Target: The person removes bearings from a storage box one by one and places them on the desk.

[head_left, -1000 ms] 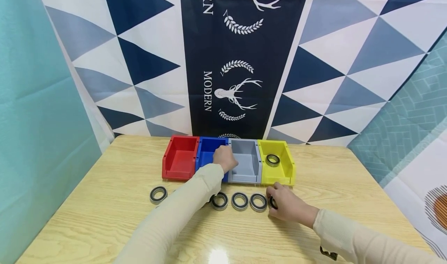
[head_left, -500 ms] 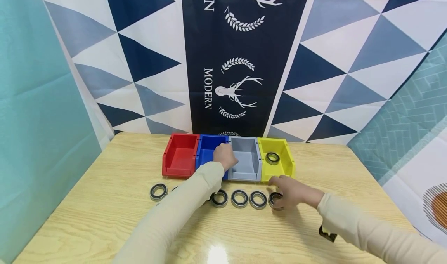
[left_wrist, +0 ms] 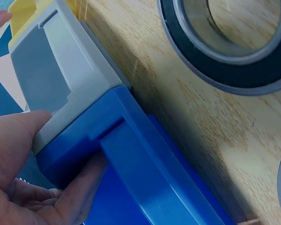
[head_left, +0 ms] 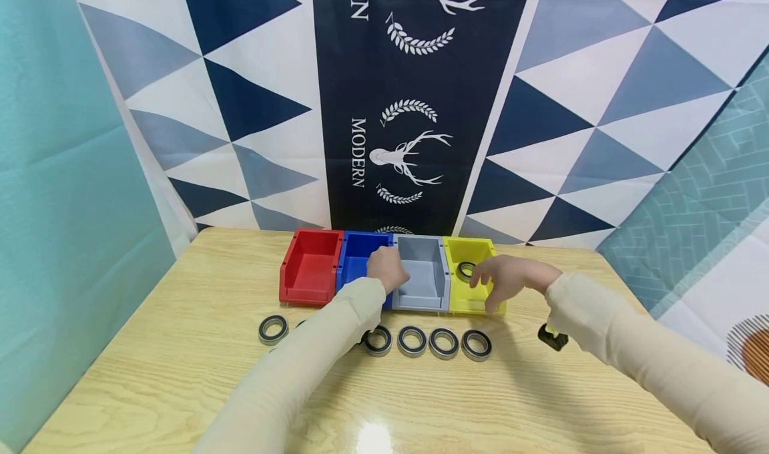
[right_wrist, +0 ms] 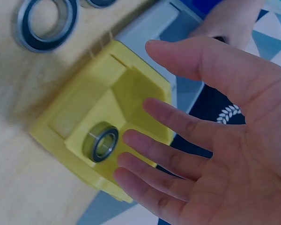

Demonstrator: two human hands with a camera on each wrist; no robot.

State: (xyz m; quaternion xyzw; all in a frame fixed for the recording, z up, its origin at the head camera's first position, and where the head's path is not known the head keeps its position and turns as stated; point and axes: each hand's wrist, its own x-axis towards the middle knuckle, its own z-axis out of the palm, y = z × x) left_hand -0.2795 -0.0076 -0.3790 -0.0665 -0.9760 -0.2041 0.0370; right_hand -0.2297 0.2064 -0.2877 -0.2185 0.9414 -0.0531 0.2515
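Observation:
My left hand (head_left: 386, 268) grips the adjoining side walls of the blue bin (head_left: 356, 267) and the grey bin (head_left: 420, 287). In the left wrist view its thumb (left_wrist: 30, 124) lies on the grey side and its fingers reach into the blue bin. Over the yellow bin (head_left: 462, 302) hovers my right hand (head_left: 510, 277), fingers spread and holding nothing. One bearing (right_wrist: 97, 151), a steel ring with a black seal, lies in that bin just beyond the fingertips in the right wrist view.
A red bin (head_left: 309, 280) completes the joined row at the left. Several bearings lie in a line on the wooden table (head_left: 180, 347) before the bins, the rightmost bearing (head_left: 476, 357) below the yellow one. My left sleeve (head_left: 300, 360) hides part of that line.
My right hand has left the rightmost bearing on the table and moved up and away over the yellow bin, its fingers opening. The left hand has stayed on the bins.

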